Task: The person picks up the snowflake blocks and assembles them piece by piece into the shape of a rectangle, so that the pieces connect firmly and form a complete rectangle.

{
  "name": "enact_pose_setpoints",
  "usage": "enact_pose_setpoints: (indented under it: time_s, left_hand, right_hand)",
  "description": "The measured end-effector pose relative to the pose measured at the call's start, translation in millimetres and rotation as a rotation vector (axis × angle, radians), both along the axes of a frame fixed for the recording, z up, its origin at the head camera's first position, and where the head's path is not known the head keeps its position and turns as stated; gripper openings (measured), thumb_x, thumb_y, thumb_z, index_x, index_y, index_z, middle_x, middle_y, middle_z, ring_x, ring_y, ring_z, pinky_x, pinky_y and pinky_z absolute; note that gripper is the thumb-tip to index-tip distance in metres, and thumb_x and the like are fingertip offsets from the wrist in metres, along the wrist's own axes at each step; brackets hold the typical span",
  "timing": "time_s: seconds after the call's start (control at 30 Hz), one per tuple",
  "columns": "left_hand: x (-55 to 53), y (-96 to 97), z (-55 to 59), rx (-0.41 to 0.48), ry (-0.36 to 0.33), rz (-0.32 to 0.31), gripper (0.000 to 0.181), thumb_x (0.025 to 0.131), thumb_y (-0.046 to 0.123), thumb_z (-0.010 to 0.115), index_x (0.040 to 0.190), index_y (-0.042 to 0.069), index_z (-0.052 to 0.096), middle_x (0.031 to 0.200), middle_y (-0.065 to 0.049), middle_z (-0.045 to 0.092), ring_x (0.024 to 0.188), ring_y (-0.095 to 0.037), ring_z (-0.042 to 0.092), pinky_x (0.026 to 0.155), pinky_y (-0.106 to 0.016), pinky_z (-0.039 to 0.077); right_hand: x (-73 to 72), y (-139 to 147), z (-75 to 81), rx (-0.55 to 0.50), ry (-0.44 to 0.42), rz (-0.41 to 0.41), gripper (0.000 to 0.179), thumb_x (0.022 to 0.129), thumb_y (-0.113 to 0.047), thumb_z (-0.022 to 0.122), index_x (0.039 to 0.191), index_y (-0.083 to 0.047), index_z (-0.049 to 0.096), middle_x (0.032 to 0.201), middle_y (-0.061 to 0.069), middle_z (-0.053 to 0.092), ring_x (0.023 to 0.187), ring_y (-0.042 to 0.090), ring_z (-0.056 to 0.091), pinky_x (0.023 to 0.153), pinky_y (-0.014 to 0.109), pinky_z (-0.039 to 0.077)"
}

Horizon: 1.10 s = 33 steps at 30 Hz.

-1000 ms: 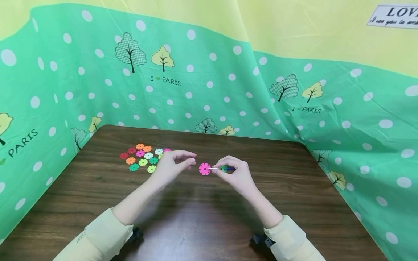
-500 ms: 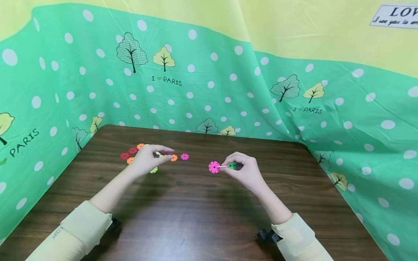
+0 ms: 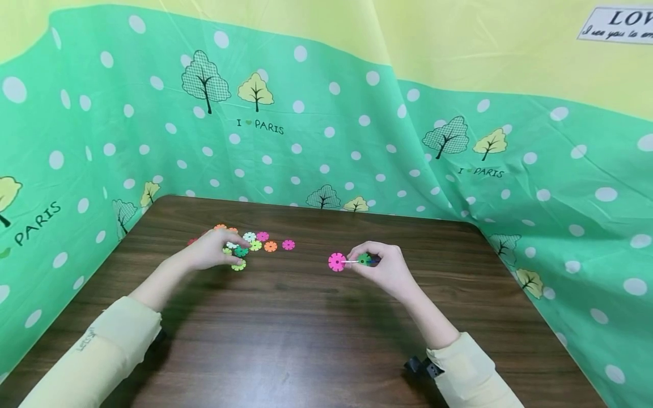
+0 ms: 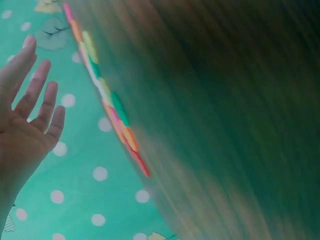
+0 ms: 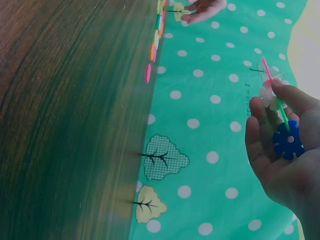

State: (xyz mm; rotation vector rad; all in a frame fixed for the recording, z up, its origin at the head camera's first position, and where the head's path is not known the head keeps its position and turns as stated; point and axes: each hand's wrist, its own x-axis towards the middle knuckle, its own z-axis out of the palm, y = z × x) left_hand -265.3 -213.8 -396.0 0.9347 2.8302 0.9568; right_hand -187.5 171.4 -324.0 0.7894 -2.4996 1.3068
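My right hand (image 3: 385, 267) pinches a joined row of notched plastic snowflake discs, held above the table. A pink disc (image 3: 336, 262) forms the left end, followed by a white disc (image 3: 350, 261) seen edge-on and a green disc (image 3: 363, 259). In the right wrist view, a blue disc (image 5: 289, 141) sits at the end by the palm. My left hand (image 3: 210, 250) hovers over the loose discs, fingers apart and thumb near a yellow-green disc (image 3: 238, 265); in the left wrist view its fingers (image 4: 36, 95) are spread with nothing between them. It hides part of the pile.
To the right of the left hand lie a dark green disc (image 3: 241, 251), an orange disc (image 3: 270, 246) and a pink loose disc (image 3: 288, 245). The brown wooden table (image 3: 285, 328) is bordered by a green dotted curtain (image 3: 285, 164) at the back and sides.
My left hand has moved left, away from the right hand and over the loose discs, uncovering the discs on the pile's right side. My right hand shifted slightly right with the joined discs.
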Motion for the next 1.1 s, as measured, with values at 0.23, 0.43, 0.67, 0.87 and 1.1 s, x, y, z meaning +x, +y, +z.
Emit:
enact_pose_setpoints:
  time_s: [0.23,0.43,0.67,0.87,1.1]
  left_hand:
    - [-9.6,-6.4,-15.2,-0.156,-0.008,-0.045,0.040,0.072,0.019,0.082,0.110,0.010,0.070,0.114,-0.006,0.066,0.118,-0.034,0.050,0.098,-0.053,0.039]
    - [-11.7,-6.8,-21.7,-0.232,-0.005,-0.056,0.036,0.075,0.021,0.079,0.109,0.016,0.071,0.115,-0.005,0.064,0.118,-0.034,0.047,0.098,-0.056,0.037]
    - [-16.5,-7.7,-25.7,-0.240,0.023,-0.063,0.028,0.075,0.022,0.079,0.102,0.016,0.073,0.105,0.000,0.063,0.107,-0.027,0.053,0.093,-0.050,0.043]
    - [-17.7,-5.8,-25.2,-0.236,-0.003,-0.046,0.019,0.073,0.022,0.080,0.088,0.019,0.069,0.099,0.004,0.063,0.103,-0.023,0.056,0.091,-0.047,0.044]
    - [-19.5,-4.3,-25.8,-0.234,-0.043,-0.054,0.019,0.074,0.020,0.080,0.086,0.019,0.066,0.092,0.009,0.064,0.093,-0.016,0.059,0.083,-0.040,0.049]
  right_hand:
    - [-16.1,9.5,-22.4,0.018,-0.014,-0.024,0.011,0.076,-0.011,0.079,0.083,-0.012,0.070,0.081,0.001,0.068,0.060,0.009,0.048,0.052,0.020,0.041]
    - [-21.1,13.0,-31.3,0.035,0.004,-0.004,0.012,0.078,-0.027,0.078,0.087,-0.022,0.072,0.084,-0.006,0.069,0.063,0.010,0.051,0.053,0.022,0.044]
    - [-21.2,12.5,-32.0,0.038,0.018,0.004,0.011,0.078,-0.029,0.078,0.087,-0.025,0.072,0.084,-0.010,0.068,0.068,0.010,0.056,0.055,0.023,0.046]
    - [-22.1,11.4,-31.5,0.038,0.038,0.020,0.010,0.079,-0.028,0.077,0.087,-0.024,0.073,0.085,-0.010,0.068,0.070,0.010,0.057,0.056,0.023,0.046]
    - [-23.8,10.9,-34.7,0.059,0.047,0.034,0.010,0.080,-0.028,0.076,0.088,-0.025,0.072,0.085,-0.009,0.067,0.071,0.009,0.057,0.057,0.023,0.047]
